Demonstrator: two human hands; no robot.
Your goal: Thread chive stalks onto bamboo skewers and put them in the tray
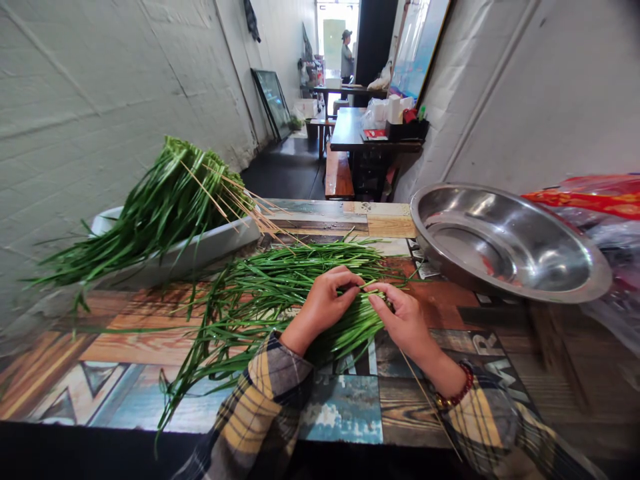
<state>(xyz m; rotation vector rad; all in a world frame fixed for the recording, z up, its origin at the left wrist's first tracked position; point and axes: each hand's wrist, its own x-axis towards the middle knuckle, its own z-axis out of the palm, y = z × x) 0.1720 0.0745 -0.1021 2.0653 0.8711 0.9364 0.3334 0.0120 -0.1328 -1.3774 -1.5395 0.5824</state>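
Observation:
Long garlic chives (270, 277) lie spread across the patterned table, with their cut ends toward the right. My left hand (327, 303) is closed in a pinch at the ends of the nearer bunch, thumb against forefinger. Right beside it, my right hand (407, 323) pinches the same stalk ends, fingertips almost meeting the left ones. A thin bamboo skewer (427, 390) runs from under my right hand down toward the table's near edge. Its tip is hidden among the fingers and stalks.
At left, a white tray (220, 239) holds a heap of chives (165, 193) with bamboo skewers (215, 193) sticking out. A steel basin (510, 287) stands at right, beside plastic bags (615, 233). Further back are another table (347, 127), a bench (339, 170) and a person (347, 57).

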